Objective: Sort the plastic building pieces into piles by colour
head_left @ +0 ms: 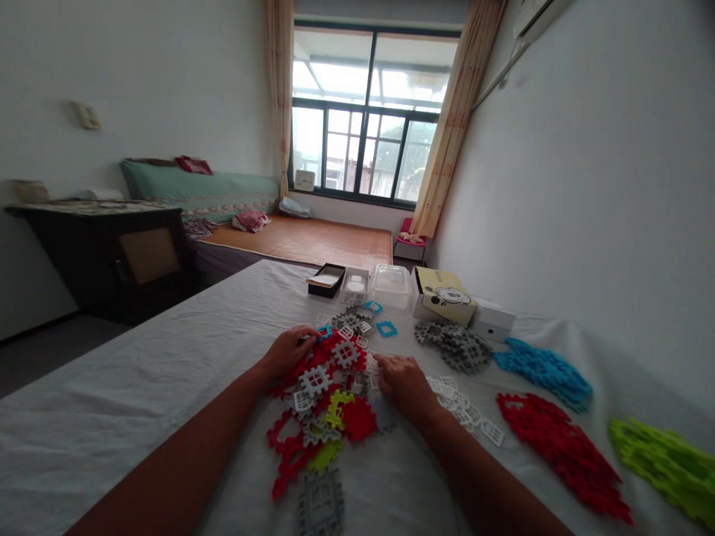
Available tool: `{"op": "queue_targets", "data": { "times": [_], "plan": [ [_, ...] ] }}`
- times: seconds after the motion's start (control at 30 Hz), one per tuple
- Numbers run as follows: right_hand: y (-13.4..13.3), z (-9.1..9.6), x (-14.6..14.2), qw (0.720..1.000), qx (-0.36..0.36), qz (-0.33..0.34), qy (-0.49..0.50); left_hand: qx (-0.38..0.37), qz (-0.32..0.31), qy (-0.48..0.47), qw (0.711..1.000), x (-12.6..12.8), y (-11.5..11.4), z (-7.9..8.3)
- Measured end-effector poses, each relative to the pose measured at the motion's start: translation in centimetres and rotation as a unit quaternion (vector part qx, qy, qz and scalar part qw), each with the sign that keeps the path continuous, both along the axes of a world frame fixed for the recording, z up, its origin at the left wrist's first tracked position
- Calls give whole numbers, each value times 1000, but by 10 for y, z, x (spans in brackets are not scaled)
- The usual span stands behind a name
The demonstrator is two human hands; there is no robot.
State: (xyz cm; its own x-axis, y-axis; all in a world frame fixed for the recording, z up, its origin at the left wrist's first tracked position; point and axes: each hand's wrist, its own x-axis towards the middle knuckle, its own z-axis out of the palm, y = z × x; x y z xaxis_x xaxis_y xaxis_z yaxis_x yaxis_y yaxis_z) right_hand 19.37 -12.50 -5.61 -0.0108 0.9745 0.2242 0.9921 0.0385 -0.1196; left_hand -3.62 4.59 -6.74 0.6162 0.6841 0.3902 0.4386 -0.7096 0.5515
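Note:
A mixed heap of interlocking plastic tiles (329, 380), red, grey, white, blue and yellow-green, lies on the white-covered table (139, 402) in front of me. My left hand (287, 348) rests on the heap's far left edge, fingers curled onto a piece that I cannot name. My right hand (403, 381) lies on the heap's right side, fingers bent down among the tiles, and what they hold is hidden.
Sorted piles lie to the right: grey tiles (455, 346), blue tiles (544, 372), red tiles (561, 450), green tiles (667, 461), white tiles (469, 409). A black box (327, 279), clear containers (391, 284), a yellow box (445, 295) and a white box (492, 320) line the far edge.

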Motion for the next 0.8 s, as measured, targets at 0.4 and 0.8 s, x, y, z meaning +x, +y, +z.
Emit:
{"op": "queue_targets", "data": {
  "times": [0.4, 0.8],
  "plan": [
    [-18, 19, 72, 997, -25, -43, 67, -3, 8, 8, 1000, 0, 0, 1],
    [-7, 5, 45, 987, -58, 9, 152, -12, -1, 4, 1000, -1, 2, -3]
  ]
}}
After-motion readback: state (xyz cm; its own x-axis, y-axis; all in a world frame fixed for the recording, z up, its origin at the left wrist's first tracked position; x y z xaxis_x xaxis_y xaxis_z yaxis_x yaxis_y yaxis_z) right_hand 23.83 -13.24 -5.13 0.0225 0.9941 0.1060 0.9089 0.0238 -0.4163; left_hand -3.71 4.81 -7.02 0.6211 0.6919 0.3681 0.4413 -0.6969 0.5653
